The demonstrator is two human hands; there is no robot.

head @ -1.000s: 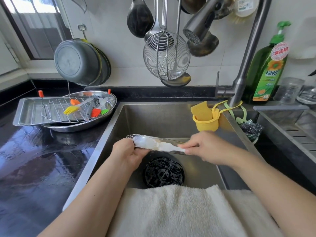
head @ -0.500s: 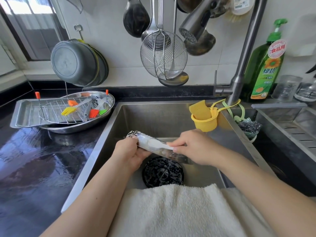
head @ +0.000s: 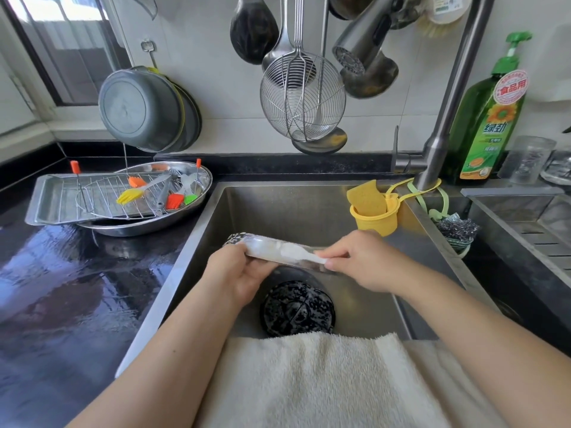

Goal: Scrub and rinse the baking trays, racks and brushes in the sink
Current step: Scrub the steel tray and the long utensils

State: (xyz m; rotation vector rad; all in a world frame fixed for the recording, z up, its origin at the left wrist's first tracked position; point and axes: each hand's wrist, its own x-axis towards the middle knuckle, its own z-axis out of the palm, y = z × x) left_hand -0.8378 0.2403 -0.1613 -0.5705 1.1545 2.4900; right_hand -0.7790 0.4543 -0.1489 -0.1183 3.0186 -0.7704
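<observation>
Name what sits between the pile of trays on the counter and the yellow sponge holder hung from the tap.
In the head view, only bare steel sink basin lies between the trays and the sponge holder; its back wall and left rim fill that stretch.

White tile wall point(head: 216, 88), window point(head: 61, 50), blk counter point(head: 61, 288)

The sink point(head: 262, 211) sits at centre, a towel point(head: 309, 381) over its 6 o'clock edge. At 9 o'clock — on the counter point(head: 61, 288) — a rack point(head: 102, 196) and brushes point(head: 148, 193) lie in stacked trays point(head: 46, 205). The faucet point(head: 438, 149) stands at 2 o'clock, the soap bottle point(head: 491, 118) just behind.
</observation>
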